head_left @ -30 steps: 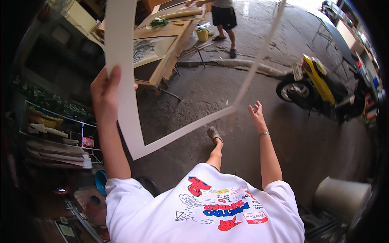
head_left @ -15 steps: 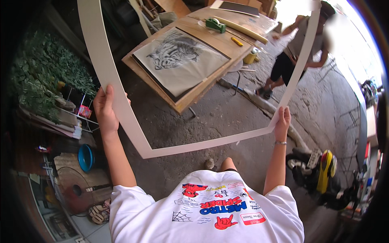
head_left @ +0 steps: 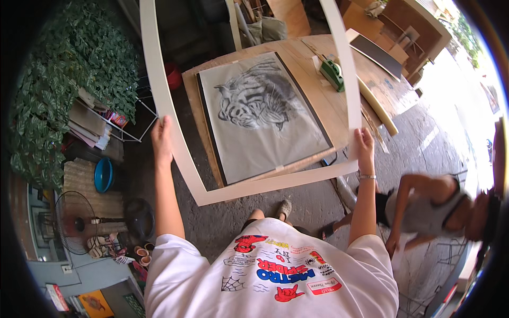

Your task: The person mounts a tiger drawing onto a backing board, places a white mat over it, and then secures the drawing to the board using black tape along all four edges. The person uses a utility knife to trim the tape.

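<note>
A large off-white mat frame [head_left: 275, 184] is held up before me, its far end running out of the picture. My left hand [head_left: 162, 140] is closed round its left side, thumb on top. On the right side, near the near corner, my right hand [head_left: 364, 146] pinches the border. Through the opening shows a tiger drawing [head_left: 254, 100] in grey and black on pale paper. It lies on a dark backing [head_left: 212, 138] on the wooden table [head_left: 297, 47], beyond the frame and apart from it.
A green tape dispenser [head_left: 332, 74] and a cardboard tube [head_left: 377, 106] lie on the table's right. At the right a person [head_left: 429, 206] in a grey top bends over. Leafy plants [head_left: 79, 69], a blue basin [head_left: 104, 175] and a fan [head_left: 77, 222] stand left.
I have come closer to the table and turned, so the drawing now lies within the frame's opening. The other person has moved nearer on the right. Both hands keep their hold.
</note>
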The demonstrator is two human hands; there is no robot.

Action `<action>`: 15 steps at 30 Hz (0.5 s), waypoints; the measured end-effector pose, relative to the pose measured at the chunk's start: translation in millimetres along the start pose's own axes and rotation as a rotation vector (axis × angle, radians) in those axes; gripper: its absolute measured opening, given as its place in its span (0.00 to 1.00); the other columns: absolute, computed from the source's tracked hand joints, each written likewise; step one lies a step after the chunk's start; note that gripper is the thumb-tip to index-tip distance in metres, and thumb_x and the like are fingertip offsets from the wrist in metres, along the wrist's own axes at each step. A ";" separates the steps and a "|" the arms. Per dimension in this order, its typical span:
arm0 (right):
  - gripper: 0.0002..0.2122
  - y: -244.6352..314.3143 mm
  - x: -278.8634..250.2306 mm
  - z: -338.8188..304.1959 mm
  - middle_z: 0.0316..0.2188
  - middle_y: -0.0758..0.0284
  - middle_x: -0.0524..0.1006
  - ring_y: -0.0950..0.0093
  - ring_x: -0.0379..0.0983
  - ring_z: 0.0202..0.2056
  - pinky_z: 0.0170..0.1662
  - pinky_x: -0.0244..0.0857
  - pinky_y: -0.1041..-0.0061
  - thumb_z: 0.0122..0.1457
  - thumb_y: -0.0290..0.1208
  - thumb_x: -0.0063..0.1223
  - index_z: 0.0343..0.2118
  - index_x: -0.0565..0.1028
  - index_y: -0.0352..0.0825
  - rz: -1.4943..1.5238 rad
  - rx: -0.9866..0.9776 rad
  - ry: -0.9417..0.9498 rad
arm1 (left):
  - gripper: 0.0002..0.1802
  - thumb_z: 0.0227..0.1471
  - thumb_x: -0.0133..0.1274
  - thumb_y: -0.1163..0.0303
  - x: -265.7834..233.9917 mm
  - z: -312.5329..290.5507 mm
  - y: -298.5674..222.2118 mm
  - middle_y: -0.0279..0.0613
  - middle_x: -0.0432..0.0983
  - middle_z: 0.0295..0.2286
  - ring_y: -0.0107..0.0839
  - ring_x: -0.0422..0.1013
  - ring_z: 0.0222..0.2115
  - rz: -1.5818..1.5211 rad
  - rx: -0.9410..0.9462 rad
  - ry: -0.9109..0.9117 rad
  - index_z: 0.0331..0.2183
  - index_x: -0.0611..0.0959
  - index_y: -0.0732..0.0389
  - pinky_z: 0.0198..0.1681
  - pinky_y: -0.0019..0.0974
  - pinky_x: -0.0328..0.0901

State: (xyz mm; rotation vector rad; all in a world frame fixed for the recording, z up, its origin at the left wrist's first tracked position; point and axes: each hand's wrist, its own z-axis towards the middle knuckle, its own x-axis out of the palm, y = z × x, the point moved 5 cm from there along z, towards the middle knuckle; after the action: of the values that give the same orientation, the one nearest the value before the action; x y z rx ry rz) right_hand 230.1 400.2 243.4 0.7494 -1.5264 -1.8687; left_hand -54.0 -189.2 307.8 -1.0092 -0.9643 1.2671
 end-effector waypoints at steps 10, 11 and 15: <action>0.13 -213.1 49.8 109.5 0.22 0.82 0.67 0.88 0.58 0.24 0.26 0.54 0.82 0.71 0.39 0.54 0.30 0.74 0.37 -0.176 0.355 0.164 | 0.20 0.66 0.57 0.60 37.0 34.5 270.6 0.21 0.58 0.21 0.16 0.53 0.24 0.303 -0.305 -0.194 0.23 0.72 0.57 0.26 0.31 0.52; 0.13 -232.4 54.6 113.6 0.22 0.79 0.68 0.86 0.60 0.25 0.28 0.56 0.80 0.70 0.39 0.55 0.31 0.75 0.35 -0.196 0.323 0.161 | 0.15 0.63 0.60 0.65 35.6 33.1 293.8 0.25 0.65 0.20 0.17 0.59 0.24 0.406 -0.384 -0.207 0.26 0.77 0.60 0.27 0.30 0.58; 0.12 -282.4 46.7 118.6 0.23 0.79 0.68 0.85 0.61 0.26 0.30 0.60 0.79 0.70 0.37 0.54 0.33 0.75 0.34 -0.552 0.435 0.127 | 0.09 0.60 0.62 0.72 33.8 6.9 354.8 0.33 0.80 0.28 0.22 0.72 0.28 0.291 -0.572 -0.269 0.40 0.83 0.66 0.35 0.29 0.68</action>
State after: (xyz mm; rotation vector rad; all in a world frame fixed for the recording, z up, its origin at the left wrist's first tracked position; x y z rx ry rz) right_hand 82.3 484.4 -15.5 1.5914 -1.7896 -1.8133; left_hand -158.0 -143.3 -30.1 -1.4848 -1.4802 1.4238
